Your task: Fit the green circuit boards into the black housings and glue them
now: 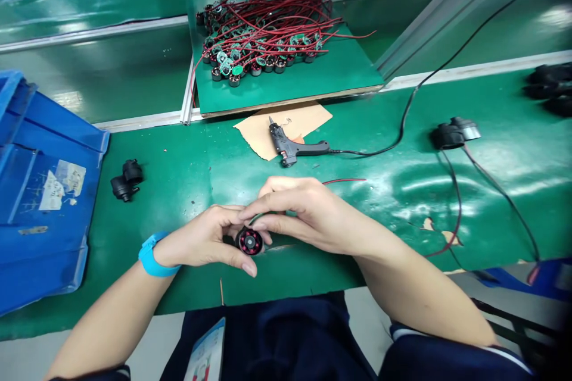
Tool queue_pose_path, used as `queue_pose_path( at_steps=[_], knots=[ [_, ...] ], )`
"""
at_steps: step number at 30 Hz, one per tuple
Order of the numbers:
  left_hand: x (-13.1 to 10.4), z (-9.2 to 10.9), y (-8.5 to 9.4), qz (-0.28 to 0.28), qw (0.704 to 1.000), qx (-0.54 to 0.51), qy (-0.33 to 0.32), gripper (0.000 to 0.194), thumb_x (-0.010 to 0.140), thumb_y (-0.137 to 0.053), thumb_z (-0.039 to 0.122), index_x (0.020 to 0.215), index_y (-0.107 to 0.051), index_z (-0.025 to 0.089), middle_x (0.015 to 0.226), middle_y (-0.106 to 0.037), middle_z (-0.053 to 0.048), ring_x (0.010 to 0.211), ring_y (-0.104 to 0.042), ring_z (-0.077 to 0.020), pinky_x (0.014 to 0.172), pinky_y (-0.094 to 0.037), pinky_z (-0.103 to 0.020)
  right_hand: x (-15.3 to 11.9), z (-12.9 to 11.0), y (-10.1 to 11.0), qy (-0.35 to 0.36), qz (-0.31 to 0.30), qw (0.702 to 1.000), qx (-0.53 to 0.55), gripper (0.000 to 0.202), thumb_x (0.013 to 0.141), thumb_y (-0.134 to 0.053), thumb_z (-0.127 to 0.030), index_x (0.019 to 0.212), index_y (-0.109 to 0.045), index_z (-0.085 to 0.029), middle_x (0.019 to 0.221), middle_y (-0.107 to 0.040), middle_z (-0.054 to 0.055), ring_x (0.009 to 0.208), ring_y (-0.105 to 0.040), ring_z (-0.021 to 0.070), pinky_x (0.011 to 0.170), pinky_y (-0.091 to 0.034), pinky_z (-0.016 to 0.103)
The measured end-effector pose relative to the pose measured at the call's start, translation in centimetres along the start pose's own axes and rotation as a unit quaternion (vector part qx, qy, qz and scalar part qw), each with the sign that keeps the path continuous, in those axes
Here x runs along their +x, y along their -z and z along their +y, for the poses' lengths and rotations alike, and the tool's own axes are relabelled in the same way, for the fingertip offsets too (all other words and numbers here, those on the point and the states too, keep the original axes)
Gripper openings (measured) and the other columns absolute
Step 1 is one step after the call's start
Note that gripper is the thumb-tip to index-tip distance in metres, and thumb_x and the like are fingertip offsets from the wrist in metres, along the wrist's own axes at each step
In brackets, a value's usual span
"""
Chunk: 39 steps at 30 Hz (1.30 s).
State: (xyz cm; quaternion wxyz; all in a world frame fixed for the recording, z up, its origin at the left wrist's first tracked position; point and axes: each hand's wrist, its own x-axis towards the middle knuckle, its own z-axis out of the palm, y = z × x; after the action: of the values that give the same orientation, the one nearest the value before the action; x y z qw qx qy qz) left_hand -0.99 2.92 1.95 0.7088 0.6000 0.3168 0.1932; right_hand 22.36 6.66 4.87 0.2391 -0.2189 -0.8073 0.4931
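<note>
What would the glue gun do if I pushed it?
The glue gun probably wouldn't roll, because its bent shape lies flat. It looks stiff, like hard plastic, but its floppy black cord might drag behind or tug it.

There's just one camera, worn on the person's head, looking forward and steeply down over their lap and forearms. The hands (277, 226) sit close, mid-view; beyond them it takes in the green bench (357, 190) and the raised shelf (286, 89) farther off.
</note>
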Motion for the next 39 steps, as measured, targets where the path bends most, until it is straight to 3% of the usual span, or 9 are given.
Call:
queue_pose_path(
  at_steps=[3,7,11,16,22,24,28,36,39],
  knots=[
    [-0.2,0.0,0.6,0.03,0.996,0.068,-0.038,0.035,0.081,-0.084,0.039,0.112,-0.078,0.025,0.113,-0.072,-0.008,0.106,-0.068,-0.026,0.096,-0.053,-0.035,-0.6,-0.2,1.0,-0.032,-0.025,0.998,-0.046,0.03,0.101,-0.061,-0.026,0.129,-0.069,-0.023,0.095,-0.071,0.003,0.083,-0.066,0.0135,0.077,-0.053,0.026],
    [0.1,-1.0,1.4,0.127,0.979,0.147,-0.064,0.035,0.091,-0.072,0.043,0.122,-0.072,0.026,0.125,-0.072,-0.01,0.123,-0.063,-0.0303,0.107,-0.044,-0.042,-0.9,0.3,1.6,-0.056,-0.01,0.995,-0.082,0.04,0.099,-0.057,-0.021,0.138,-0.06,-0.026,0.109,-0.071,0.005,0.086,-0.066,0.0155,0.079,-0.054,0.029],
    [1.2,-2.1,1.6,0.123,0.941,0.314,-0.039,0.034,0.094,-0.068,0.041,0.125,-0.067,0.025,0.134,-0.068,-0.012,0.136,-0.053,-0.0338,0.116,-0.031,-0.051,-0.4,1.8,1.3,-0.096,-0.01,0.994,-0.058,0.039,0.096,-0.058,-0.02,0.135,-0.059,-0.023,0.094,-0.069,0.002,0.076,-0.063,0.0139,0.066,-0.051,0.026],
    [0.8,-1.5,0.6,0.143,0.937,0.311,-0.074,0.026,0.103,-0.051,0.036,0.124,-0.055,0.021,0.116,-0.067,-0.012,0.1,-0.065,-0.023,0.087,-0.05,-0.034,0.1,2.1,0.4,-0.14,0.073,0.985,0.066,0.017,0.096,-0.065,-0.034,0.102,-0.064,-0.018,0.075,-0.062,-0.002,0.067,-0.057,0.0106,0.061,-0.047,0.023],
    [-0.1,-1.8,-0.7,0.325,0.882,0.307,-0.152,0.05,0.084,-0.08,0.031,0.124,-0.05,0.024,0.083,-0.063,0.001,0.065,-0.061,-0.0134,0.065,-0.047,-0.026,0.1,0.8,-1.3,-0.17,0.123,0.963,0.168,0.023,0.091,-0.074,-0.038,0.087,-0.062,-0.018,0.071,-0.064,-0.003,0.06,-0.062,0.01,0.057,-0.049,0.022],
    [-0.2,-2.0,-0.9,0.358,0.857,0.323,-0.184,0.042,0.082,-0.082,0.026,0.115,-0.057,0.026,0.077,-0.066,0.002,0.063,-0.062,-0.013,0.064,-0.047,-0.026,0.0,0.4,-1.7,-0.167,0.117,0.963,0.179,0.024,0.09,-0.076,-0.038,0.086,-0.062,-0.018,0.07,-0.065,-0.002,0.06,-0.062,0.0105,0.056,-0.048,0.022],
    [-0.4,-1.7,-1.2,0.355,0.837,0.356,-0.216,0.019,0.082,-0.079,0.02,0.093,-0.065,0.024,0.077,-0.073,-0.001,0.066,-0.068,-0.0152,0.063,-0.051,-0.026,-0.1,0.0,-2.2,-0.156,0.106,0.96,0.207,0.023,0.09,-0.075,-0.036,0.085,-0.062,-0.018,0.069,-0.064,-0.003,0.06,-0.06,0.0099,0.056,-0.047,0.022],
    [0.1,-1.4,-1.2,0.406,0.752,0.415,-0.313,0.03,0.085,-0.079,0.027,0.112,-0.065,0.023,0.084,-0.077,-0.002,0.066,-0.073,-0.014,0.059,-0.058,-0.021,0.1,-0.1,-3.4,-0.097,0.147,0.974,0.144,0.014,0.098,-0.063,-0.033,0.094,-0.06,-0.02,0.068,-0.056,-0.005,0.055,-0.054,0.0081,0.052,-0.046,0.021],
    [0.2,-1.4,-1.2,0.414,0.742,0.418,-0.321,0.029,0.087,-0.078,0.028,0.112,-0.064,0.022,0.086,-0.078,-0.002,0.067,-0.073,-0.0128,0.061,-0.059,-0.02,0.1,0.7,-1.9,-0.057,0.176,0.983,0.004,0.012,0.101,-0.058,-0.033,0.101,-0.062,-0.022,0.078,-0.067,-0.001,0.067,-0.065,0.0125,0.064,-0.054,0.026]
  ],
)
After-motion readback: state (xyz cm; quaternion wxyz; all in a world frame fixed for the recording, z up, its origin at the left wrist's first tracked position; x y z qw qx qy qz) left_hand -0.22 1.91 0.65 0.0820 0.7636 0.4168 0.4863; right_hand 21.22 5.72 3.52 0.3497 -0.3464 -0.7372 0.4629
